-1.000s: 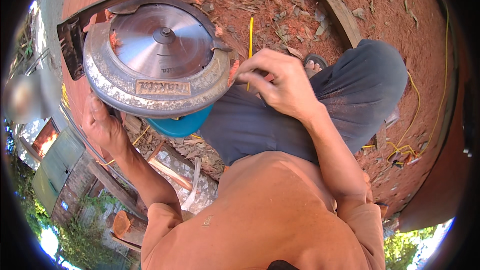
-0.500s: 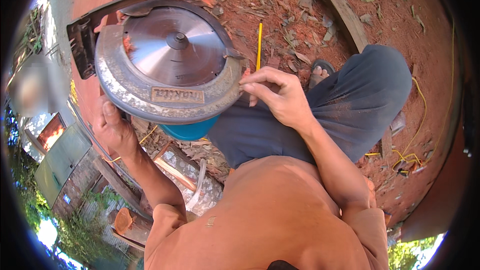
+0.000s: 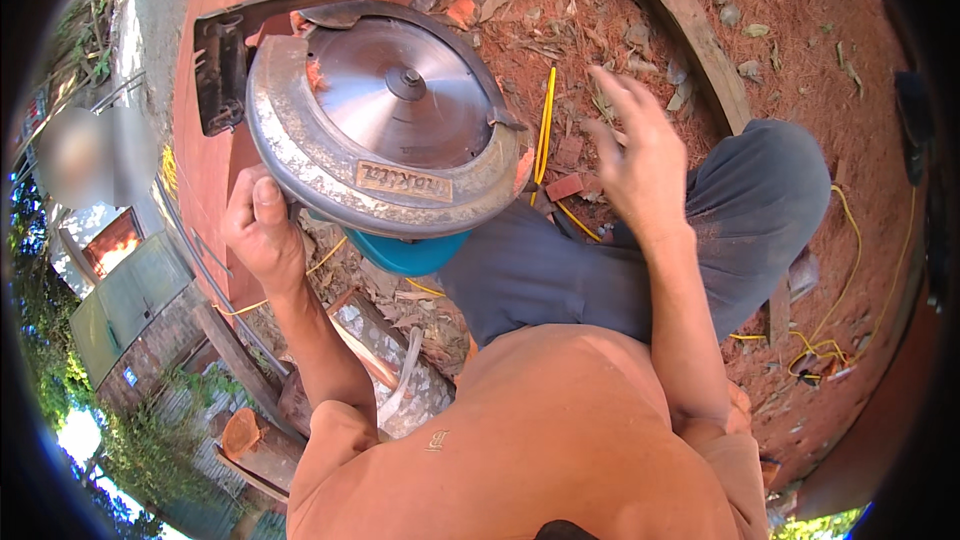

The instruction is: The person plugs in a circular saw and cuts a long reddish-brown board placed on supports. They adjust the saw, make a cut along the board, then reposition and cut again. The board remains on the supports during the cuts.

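A circular saw (image 3: 350,165) is held up on its side, its round steel blade (image 3: 375,105) facing me inside a worn grey guard. Part of its teal body (image 3: 408,253) shows below the guard. My left hand (image 3: 262,230) grips the saw at its lower left edge, thumb up, with the other fingers partly hidden. To the right of the saw, apart from it, my right hand (image 3: 640,155) is raised with fingers spread and nothing in it. Reddish sawdust clings around the guard.
Wide reddish boards (image 3: 225,30) stand behind the saw. A yellow cord (image 3: 545,130) hangs beside it, and more yellow cord (image 3: 820,350) lies on the red ground at right. A curved timber (image 3: 690,30) crosses the ground. Cut logs (image 3: 245,430) lie at lower left.
My right hand has let go of the guard's right edge and moved up and right, its fingers opening. The saw and my left hand have shifted slightly right.
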Tool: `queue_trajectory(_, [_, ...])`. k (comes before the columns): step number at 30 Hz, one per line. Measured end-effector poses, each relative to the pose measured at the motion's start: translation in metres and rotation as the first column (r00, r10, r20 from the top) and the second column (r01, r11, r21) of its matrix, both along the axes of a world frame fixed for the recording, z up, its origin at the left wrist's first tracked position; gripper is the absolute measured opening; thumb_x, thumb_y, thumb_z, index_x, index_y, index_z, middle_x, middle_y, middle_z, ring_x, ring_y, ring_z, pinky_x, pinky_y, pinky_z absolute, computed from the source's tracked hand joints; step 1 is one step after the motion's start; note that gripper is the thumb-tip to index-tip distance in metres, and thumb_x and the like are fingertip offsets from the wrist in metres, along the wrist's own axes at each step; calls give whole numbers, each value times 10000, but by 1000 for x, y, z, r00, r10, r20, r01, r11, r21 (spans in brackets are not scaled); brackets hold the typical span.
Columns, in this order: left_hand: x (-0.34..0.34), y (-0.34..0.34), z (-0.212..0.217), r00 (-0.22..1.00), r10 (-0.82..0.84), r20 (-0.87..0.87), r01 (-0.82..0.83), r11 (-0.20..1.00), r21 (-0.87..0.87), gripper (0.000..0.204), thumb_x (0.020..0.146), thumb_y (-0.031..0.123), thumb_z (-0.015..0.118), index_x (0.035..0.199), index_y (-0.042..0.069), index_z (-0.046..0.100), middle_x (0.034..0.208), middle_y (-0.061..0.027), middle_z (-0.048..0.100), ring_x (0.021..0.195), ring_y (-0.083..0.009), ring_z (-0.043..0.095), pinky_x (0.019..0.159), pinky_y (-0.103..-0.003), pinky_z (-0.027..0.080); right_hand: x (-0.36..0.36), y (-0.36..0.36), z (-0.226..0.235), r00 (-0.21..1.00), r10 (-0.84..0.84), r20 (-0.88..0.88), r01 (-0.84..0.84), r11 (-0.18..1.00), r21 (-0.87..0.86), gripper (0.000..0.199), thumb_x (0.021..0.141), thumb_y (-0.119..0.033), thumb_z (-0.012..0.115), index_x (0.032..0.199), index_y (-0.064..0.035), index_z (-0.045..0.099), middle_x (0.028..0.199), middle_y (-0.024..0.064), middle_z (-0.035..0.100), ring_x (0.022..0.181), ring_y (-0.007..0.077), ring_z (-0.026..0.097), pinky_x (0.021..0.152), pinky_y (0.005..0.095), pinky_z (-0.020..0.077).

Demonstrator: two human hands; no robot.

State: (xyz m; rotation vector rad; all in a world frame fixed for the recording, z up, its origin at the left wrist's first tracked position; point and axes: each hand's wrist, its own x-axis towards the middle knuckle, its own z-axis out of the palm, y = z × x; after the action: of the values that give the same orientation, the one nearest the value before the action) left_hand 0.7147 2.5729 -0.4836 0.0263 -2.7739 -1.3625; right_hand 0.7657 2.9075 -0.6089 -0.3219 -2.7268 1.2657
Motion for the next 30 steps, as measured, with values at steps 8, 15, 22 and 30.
queue_trajectory(8, [-4,18,0,995,-94,-34,92,994,-60,424,1051,366,636,937,-42,668,767,12,570,704,-61,473,614,-232,372,-106,-93,33,896,309,-319,-444,636,-631,364,847,-264,776,1148,-61,751,1041,110,675,934,240,634,866,377,516])
queue_trajectory(15, [-2,16,1,997,-72,-15,71,995,-74,416,1051,357,634,932,-39,673,760,4,583,690,-66,489,612,-240,386,-120,-113,31,927,319,-198,-286,259,-923,307,809,-202,794,1045,-8,770,849,70,690,763,155,631,758,316,523])
queue_trajectory(22, [0,17,2,992,-111,-57,106,991,-88,424,1049,359,637,932,-47,673,756,-1,582,697,-72,504,623,-240,400,-112,-55,-28,997,76,18,-78,987,143,190,853,-229,710,964,-76,735,1017,110,708,1005,273,696,943,503,461])
queue_trajectory(30, [-2,21,0,991,-121,-63,114,988,-107,420,1072,359,599,916,-26,662,751,36,526,680,-46,411,597,-228,304,-97,-23,-32,986,96,-139,-132,953,-272,224,892,-166,711,1106,-105,739,1037,144,727,971,330,707,888,464,551])
